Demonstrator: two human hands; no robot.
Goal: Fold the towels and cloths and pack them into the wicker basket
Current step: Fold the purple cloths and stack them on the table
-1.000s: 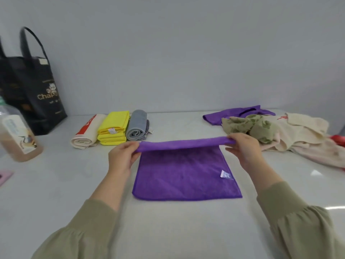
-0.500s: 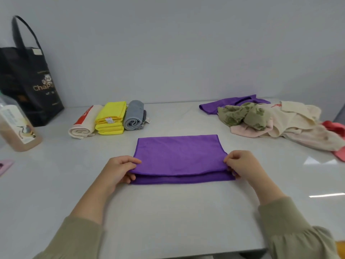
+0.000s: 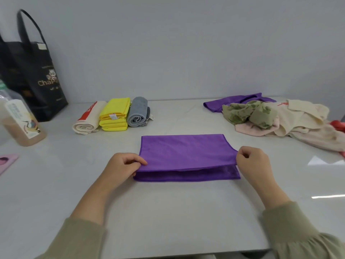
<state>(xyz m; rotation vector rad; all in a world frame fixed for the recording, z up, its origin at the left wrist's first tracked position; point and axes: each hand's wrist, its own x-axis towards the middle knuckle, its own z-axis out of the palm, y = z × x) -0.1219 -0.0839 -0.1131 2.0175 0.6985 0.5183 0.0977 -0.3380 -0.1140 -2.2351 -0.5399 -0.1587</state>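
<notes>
**Fold in purple cloth (image 3: 186, 152) held at both near corners**

The purple cloth is laid flat near the middle of the white table (image 3: 168, 212), doubled over so that the upper layer stops just short of the lower one along the near edge. The upper layer's near left corner is pinched between thumb and curled fingers of the left hand (image 3: 123, 167); its near right corner is gripped by the right hand (image 3: 253, 161), whose fingers are curled tight, and is raised slightly off the layer beneath.

Behind the cloth to the left, three finished pieces are set side by side and touching: a cream rolled towel (image 3: 87, 120), a yellow folded cloth (image 3: 114, 114) and a grey rolled towel (image 3: 139, 113). Behind to the right, an unfolded heap (image 3: 291, 124) is spread out, with a second purple piece (image 3: 233, 101) and an olive patterned cloth (image 3: 250, 113) in it. At the far left, a black tote bag (image 3: 33, 79) is stood against the wall, with a bottle (image 3: 20, 124) of brownish liquid in front of it.
</notes>
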